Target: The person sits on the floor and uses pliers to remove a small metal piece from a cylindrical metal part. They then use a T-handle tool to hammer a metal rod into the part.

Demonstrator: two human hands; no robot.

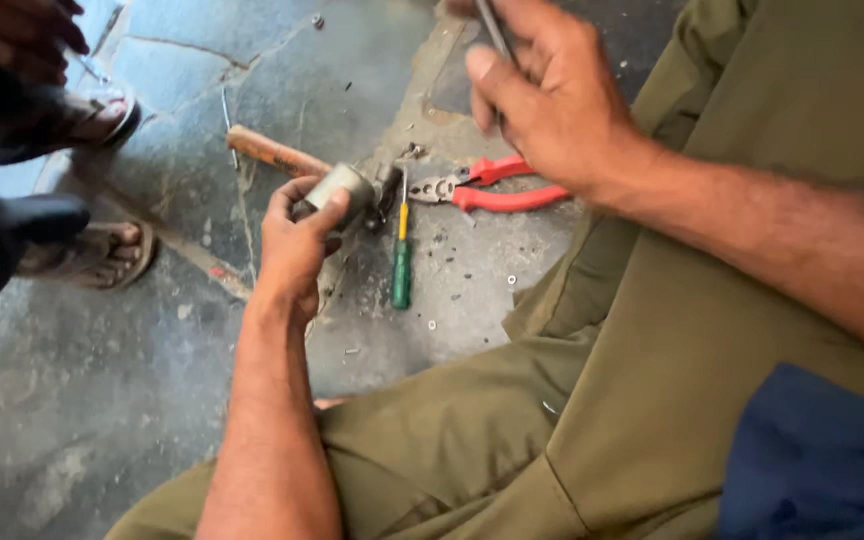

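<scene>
— While the left hand (297,240) wrapped its fingers round that grey metal cylinder (340,187), where did it sit?

— Just above the stone floor (152,380), near the middle, gripped firmly, probably to steady it. The right hand (552,100) was raised, closed on a thin metal rod (493,25), pinched by thumb and fingers.

— And around it?

— A green-handled screwdriver (402,262) lay just beside the cylinder, red-handled pliers (487,185) past it, a wooden handle (272,152) behind; all within easy reach, I'd judge. Small screws (511,280) lay loose on the floor; no container held them. Another person's sandalled feet (92,255) stood by the floor's left edge.
</scene>
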